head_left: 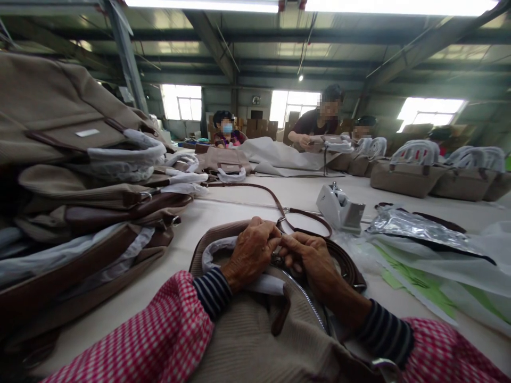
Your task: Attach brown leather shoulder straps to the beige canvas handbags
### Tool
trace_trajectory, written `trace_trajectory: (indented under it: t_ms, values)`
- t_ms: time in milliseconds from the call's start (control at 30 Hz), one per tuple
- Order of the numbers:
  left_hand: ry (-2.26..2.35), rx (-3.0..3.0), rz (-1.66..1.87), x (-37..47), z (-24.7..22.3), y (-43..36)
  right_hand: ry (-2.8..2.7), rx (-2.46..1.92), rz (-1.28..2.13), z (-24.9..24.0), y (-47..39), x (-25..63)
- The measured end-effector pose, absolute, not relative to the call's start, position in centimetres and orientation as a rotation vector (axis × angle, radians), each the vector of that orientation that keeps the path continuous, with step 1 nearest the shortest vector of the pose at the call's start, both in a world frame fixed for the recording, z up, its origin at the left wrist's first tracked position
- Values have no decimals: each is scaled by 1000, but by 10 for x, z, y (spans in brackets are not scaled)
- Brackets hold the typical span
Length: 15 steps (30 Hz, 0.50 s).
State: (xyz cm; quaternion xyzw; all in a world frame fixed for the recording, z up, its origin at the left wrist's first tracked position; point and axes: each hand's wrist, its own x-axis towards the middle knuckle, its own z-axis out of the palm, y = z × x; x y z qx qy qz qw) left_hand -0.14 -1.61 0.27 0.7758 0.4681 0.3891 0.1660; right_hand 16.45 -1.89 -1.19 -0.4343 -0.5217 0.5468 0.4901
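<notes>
Taupe ribbed-fabric handbag (pixel 255 332): on the white desk (pixel 183 242) before you; likely soft, light, saggy; hold by its zipped rim (pixel 306 298). Slim brown leather strap (pixel 275 199): probably supple, smooth; grip beside its metal fitting (pixel 281 219). Your left hand (pixel 252 249), right hand (pixel 309 256): fingers pinching, apparently, the strap's end.

We are holding left hand (pixel 253 247) and right hand (pixel 309 258) close over a taupe bag (pixel 251 340), stacked bags (pixel 88 194) crowding the left, a co-worker (pixel 313 126) standing far off.
</notes>
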Motion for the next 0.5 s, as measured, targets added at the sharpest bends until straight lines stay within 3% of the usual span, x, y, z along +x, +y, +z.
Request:
trace_trajectory:
  t_ms: [333, 500]
  values:
    - [1190, 2198, 1011, -11, 3, -11, -1471, -1034, 1425, -11, -12, 179]
    - [1151, 2269, 1065, -11, 0, -9, -1586, -1069, 1272, 3, -17, 186]
